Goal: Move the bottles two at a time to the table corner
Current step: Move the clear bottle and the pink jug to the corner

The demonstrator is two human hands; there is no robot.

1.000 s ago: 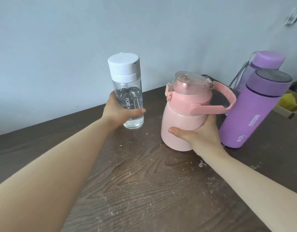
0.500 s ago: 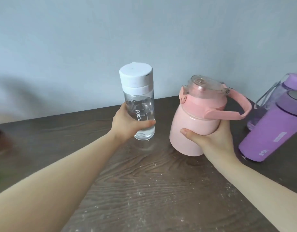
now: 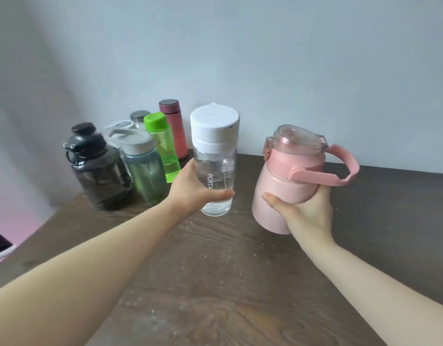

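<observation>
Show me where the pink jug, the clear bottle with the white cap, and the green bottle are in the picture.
pink jug (image 3: pixel 283 186): head view, on its pale pink body below the handle.
clear bottle (image 3: pixel 215 168): head view, on its transparent wall under the white cap.
green bottle (image 3: pixel 165 148): head view, on its green body below the cap.

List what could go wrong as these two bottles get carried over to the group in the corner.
1. The right hand grips the pink jug low on its body rather than by the handle, and the jug is tilted, so it might slip.
2. The corner is crowded: setting the clear bottle from the left hand down could knock the green bottle or the grey-lidded bottle.
</observation>
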